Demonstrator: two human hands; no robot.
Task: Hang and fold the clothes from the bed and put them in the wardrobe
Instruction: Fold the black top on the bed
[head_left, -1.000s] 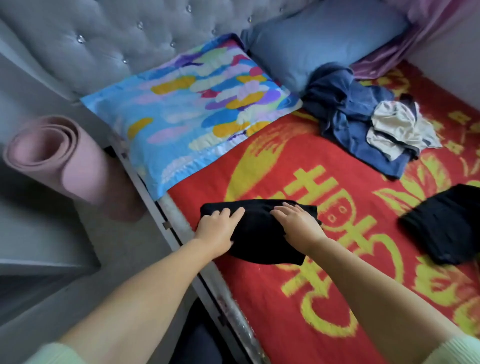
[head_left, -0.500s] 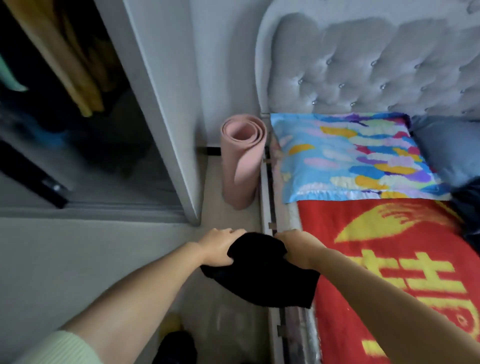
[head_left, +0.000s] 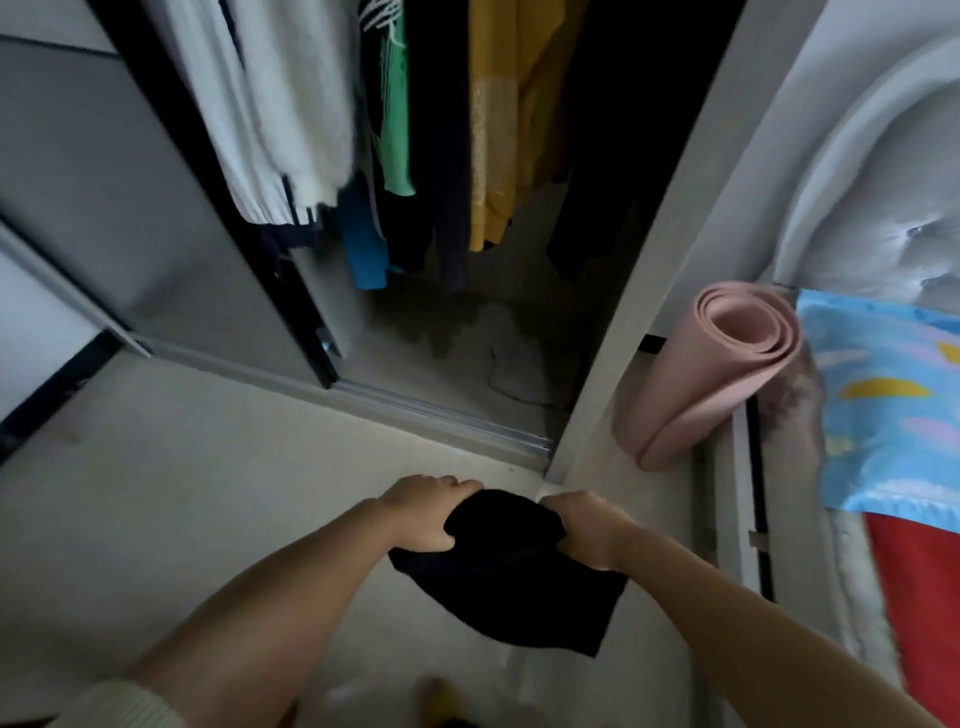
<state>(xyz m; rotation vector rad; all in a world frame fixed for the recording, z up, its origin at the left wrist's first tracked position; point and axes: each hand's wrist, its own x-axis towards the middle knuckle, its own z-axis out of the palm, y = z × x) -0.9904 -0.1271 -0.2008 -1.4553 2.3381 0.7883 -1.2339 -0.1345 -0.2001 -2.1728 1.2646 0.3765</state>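
black folded garment (head_left: 511, 582) | sagging, held off the floor at 6 o'clock | open wardrobe (head_left: 467, 312) at 12 o'clock, clothes hanging inside

Pale grey floor (head_left: 208, 493) seen before wardrobe; rolled pink foam mat (head_left: 722, 364) stood on it, tilted; bed (head_left: 852, 571) covered by red patterned blanket (head_left: 919, 597); blue multicoloured pillow (head_left: 883, 405) laid on bed.

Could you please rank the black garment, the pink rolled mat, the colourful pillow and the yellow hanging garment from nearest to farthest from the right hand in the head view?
From the right hand:
1. Black garment, gripped in it.
2. Pink rolled mat, standing up-right beside the bed.
3. Colourful pillow, further right on the bed.
4. Yellow hanging garment, up inside the wardrobe.
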